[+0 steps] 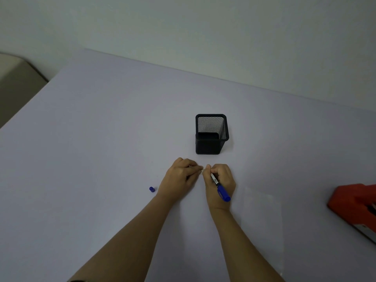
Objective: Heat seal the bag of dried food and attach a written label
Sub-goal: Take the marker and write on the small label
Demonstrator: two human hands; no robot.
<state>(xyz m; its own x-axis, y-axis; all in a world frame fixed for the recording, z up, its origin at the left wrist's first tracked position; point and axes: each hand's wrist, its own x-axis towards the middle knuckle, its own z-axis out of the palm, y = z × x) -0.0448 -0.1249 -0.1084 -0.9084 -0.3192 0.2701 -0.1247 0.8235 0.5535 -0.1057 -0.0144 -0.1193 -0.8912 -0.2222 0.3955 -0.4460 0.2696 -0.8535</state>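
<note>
Left hand pinching label, right hand gripping slim blue marker

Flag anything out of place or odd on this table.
Only the blue cap lies loose on the table beside the left hand, off the marker held in the right hand. Nothing looks spilled or damaged.

Just beyond the right hand, a black square wire-mesh pen holder stands upright on the pale lavender tabletop, near the knuckles but not touching, mouth open to the top. The tabletop runs wide to the left of the left hand and on past the holder to a plain grey-white wall. Far out on that left side, off the table's edge, there's a beige rounded object, only partly in view.
</note>
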